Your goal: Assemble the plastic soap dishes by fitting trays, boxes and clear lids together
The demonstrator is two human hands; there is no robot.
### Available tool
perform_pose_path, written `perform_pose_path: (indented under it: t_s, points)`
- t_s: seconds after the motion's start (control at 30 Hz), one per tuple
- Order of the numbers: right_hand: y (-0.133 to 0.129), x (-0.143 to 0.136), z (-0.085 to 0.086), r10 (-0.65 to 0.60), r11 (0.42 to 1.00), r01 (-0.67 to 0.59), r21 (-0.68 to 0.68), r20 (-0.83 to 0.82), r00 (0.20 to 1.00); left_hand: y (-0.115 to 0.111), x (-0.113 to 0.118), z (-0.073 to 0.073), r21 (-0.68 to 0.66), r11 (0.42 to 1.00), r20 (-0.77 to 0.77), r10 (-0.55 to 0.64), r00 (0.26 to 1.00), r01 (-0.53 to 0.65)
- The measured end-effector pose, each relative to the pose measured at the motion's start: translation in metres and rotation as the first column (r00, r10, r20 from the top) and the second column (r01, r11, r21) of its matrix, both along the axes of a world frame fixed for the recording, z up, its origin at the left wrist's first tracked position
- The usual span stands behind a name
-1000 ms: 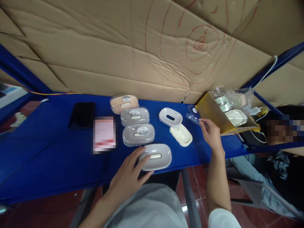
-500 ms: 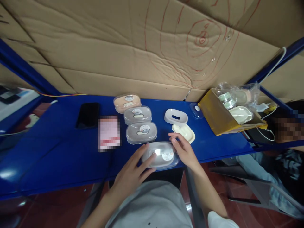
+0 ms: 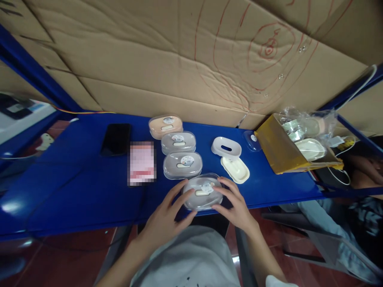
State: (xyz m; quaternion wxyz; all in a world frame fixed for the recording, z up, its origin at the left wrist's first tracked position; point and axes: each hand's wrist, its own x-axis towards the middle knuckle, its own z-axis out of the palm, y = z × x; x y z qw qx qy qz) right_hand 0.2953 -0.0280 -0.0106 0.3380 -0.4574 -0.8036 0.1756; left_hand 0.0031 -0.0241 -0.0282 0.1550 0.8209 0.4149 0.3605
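Observation:
At the table's front edge, my left hand (image 3: 170, 210) and my right hand (image 3: 239, 210) grip a grey soap box (image 3: 197, 202) with a clear lid from its two sides. A round-cornered sticker shows on top of that lid. Behind it stand two more grey lidded soap boxes (image 3: 174, 169) and a peach one (image 3: 156, 128), in a slanting row. To the right lie a pale slotted soap tray (image 3: 235, 149) and a cream soap dish (image 3: 238, 172), touching or nearly so. A loose clear lid (image 3: 249, 141) rests farther back.
A yellow-taped cardboard box (image 3: 271, 153) with plastic-wrapped pieces stands at the right end of the blue table (image 3: 89, 191). On the left are a black phone (image 3: 116, 137) and a pink blurred packet (image 3: 141, 161). Cardboard walls the back. Another person sits at far right.
My right hand has come down onto the right side of the soap box, which both hands now grip. Its lid sits squarer over the grey body. The view has shifted slightly.

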Motion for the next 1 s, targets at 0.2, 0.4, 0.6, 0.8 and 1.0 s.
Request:
perform_pose_path:
  t_s: [0.2, 0.4, 0.6, 0.8, 1.0]
  points:
    - [-0.004, -0.008, -0.008, -0.041, 0.975, 0.020, 0.221, 0.090, 0.995, 0.001, -0.002, 0.009, -0.092, 0.995, 0.036, -0.026, 0.999, 0.029]
    - [-0.011, -0.014, -0.014, -0.009, 0.974, -0.012, 0.226, 0.091, 0.996, 0.003, -0.004, 0.010, -0.120, 0.992, 0.040, -0.039, 0.998, 0.044]
    - [-0.006, -0.013, -0.009, 0.012, 0.990, -0.024, 0.142, 0.086, 0.996, 0.005, -0.001, -0.003, -0.114, 0.993, 0.013, -0.011, 1.000, 0.013]
    - [-0.008, -0.005, -0.011, -0.012, 0.981, -0.019, 0.195, 0.157, 0.988, 0.003, -0.001, -0.001, -0.080, 0.997, -0.060, -0.026, 0.998, 0.021]
    - [-0.016, 0.019, -0.017, -0.200, 0.959, 0.176, 0.223, 0.090, 0.976, 0.011, -0.013, 0.011, 0.114, 0.977, -0.030, 0.185, 0.982, -0.180]
